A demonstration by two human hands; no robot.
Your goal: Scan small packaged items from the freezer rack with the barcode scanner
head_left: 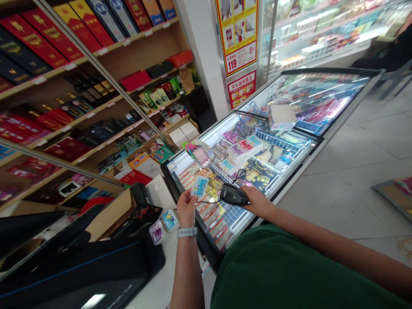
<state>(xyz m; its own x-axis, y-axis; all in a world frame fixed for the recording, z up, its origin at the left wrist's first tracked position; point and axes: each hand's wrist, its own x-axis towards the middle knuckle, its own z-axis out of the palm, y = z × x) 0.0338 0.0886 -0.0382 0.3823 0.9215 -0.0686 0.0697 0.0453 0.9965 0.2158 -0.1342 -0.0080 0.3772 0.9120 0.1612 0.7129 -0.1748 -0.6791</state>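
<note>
Between the fingers and thumb of my left hand is a small blue and white packaged box, held up over the near end of the glass-topped freezer. My right hand grips a black handheld barcode scanner, its head pointing left toward that box. A thin black cable runs by the scanner. Left of my watch-wearing wrist, a purple-patterned box and a blue-patterned box rest on the white counter. Other small boxes with pink, red and blue labels are grouped on the freezer.
A white carton sits farther along the freezer. At the lower left stands a black checkout machine, with an open cardboard box behind it. Shelves of boxes and bottles line the left. A lit display fridge is at the back right.
</note>
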